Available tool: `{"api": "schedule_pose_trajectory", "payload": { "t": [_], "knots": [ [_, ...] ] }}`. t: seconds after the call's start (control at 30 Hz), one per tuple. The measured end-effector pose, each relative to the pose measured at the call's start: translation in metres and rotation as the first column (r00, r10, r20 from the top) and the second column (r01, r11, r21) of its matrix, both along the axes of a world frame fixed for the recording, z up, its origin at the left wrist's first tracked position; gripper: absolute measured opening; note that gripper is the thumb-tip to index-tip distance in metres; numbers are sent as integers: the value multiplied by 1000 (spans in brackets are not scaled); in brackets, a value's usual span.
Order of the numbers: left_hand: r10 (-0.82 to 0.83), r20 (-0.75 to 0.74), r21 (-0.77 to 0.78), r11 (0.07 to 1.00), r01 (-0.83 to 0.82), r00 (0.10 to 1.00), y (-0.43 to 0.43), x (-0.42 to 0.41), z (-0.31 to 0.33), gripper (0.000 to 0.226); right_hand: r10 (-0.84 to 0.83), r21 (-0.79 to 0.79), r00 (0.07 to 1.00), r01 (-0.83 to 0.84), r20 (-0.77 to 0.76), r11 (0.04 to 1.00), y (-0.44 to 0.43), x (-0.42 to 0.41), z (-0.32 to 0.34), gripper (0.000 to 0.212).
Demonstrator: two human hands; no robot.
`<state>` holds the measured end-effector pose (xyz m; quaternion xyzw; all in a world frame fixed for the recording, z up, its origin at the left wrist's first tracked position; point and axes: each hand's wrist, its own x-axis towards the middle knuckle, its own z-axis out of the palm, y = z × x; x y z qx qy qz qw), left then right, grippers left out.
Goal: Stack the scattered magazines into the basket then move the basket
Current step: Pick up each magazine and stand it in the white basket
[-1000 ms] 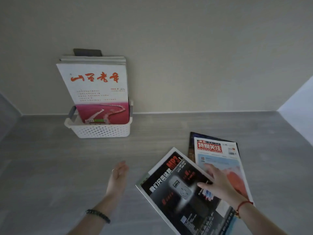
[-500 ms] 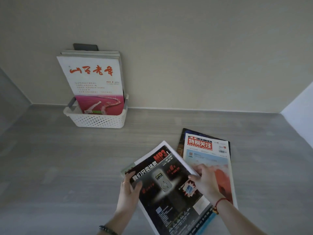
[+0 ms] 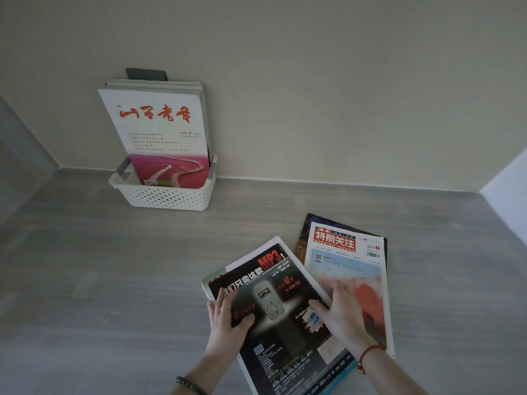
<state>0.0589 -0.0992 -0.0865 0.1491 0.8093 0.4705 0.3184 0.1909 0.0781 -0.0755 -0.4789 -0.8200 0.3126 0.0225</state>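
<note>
While the black magazine lies near right, its left edge is gripped by the left hand, its right edge pinched by the right hand; the basket is seen far left.

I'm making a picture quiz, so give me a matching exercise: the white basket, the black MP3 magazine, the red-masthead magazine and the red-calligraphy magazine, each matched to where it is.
Things:
1. white basket
2. black MP3 magazine
3. red-masthead magazine
4. red-calligraphy magazine

Places:
A. lying on a dark magazine
B. standing in the white basket
C. on the grey surface, against the wall
D. gripped at its edge by the left hand

Pairs: 1-C, 2-D, 3-A, 4-B
</note>
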Motion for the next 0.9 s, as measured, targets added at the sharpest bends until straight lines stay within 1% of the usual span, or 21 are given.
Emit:
{"api": "schedule_pose_trajectory", "payload": {
  "t": [0.07, 0.13, 0.2, 0.27, 0.3, 0.33, 0.4, 0.43, 0.47, 0.5, 0.57, 0.6, 0.63, 0.67, 0.7, 0.73, 0.83, 0.9],
  "knots": [
    [-6, 7, 7, 1000, 6, 1000, 1, -1, -1, 60, -28, -105, 999, 23, -43, 994, 2, 0, 7, 42],
    [-5, 18, -4, 1000, 5, 1000, 2, -2, -1, 61, -16, -113, 995, 5, -95, 994, -2, -1, 13, 36],
    [-18, 31, -51, 999, 20, 999, 5, -3, 1, 65, 21, -34, 990, -27, -142, 999, -13, -5, 22, 25],
    [-79, 16, -191, 978, 81, 997, 12, -4, 7, 69, 79, 50, 981, -71, -176, 996, -28, -9, 32, 15],
    [-112, 8, -257, 960, 111, 994, 15, -4, 11, 70, 121, 93, 975, -105, -187, 990, -36, -10, 36, 14],
    [-136, 6, -293, 947, 132, 991, 19, -4, 15, 70, 169, 137, 966, -144, -196, 980, -44, -10, 40, 15],
    [-148, 20, -291, 945, 147, 989, 26, -5, 23, 68, 248, 190, 945, -208, -212, 959, -55, -11, 43, 12],
    [-149, 32, -282, 947, 152, 988, 29, -5, 27, 68, 254, 182, 940, -216, -225, 959, -58, -12, 45, 12],
    [-157, 42, -283, 945, 162, 987, 30, -6, 30, 69, 232, 142, 939, -201, -254, 969, -59, -13, 47, 12],
    [-182, 41, -298, 936, 186, 982, 31, -7, 31, 72, 186, 69, 935, -173, -301, 983, -58, -14, 50, 14],
    [-235, 48, -300, 924, 239, 971, 35, -4, 32, 78, 40, -129, 911, -102, -411, 986, -53, -18, 55, 17],
    [-232, 79, -238, 940, 244, 970, 36, -2, 33, 84, -36, -237, 894, -79, -446, 968, -53, -20, 57, 14],
    [-210, 134, -140, 963, 229, 968, 38, 0, 34, 91, -99, -334, 880, -71, -464, 940, -53, -23, 58, 10],
    [-195, 193, -26, 979, 204, 962, 39, 1, 33, 96, -141, -403, 870, -70, -472, 913, -55, -24, 58, 9],
    [-202, 219, 52, 979, 195, 955, 39, 1, 35, 94, -177, -452, 863, -66, -474, 889, -58, -26, 57, 10],
    [-203, 218, 83, 978, 189, 955, 38, 0, 36, 85, -214, -490, 855, -53, -472, 870, -59, -27, 56, 12],
    [-148, 267, 164, 981, 106, 952, 36, -3, 39, 42, -339, -594, 824, 4, -453, 804, -58, -29, 53, 18],
    [-149, 273, 171, 980, 104, 950, 35, -3, 41, 38, -380, -627, 826, 42, -416, 778, -55, -30, 50, 19]
  ]
}}
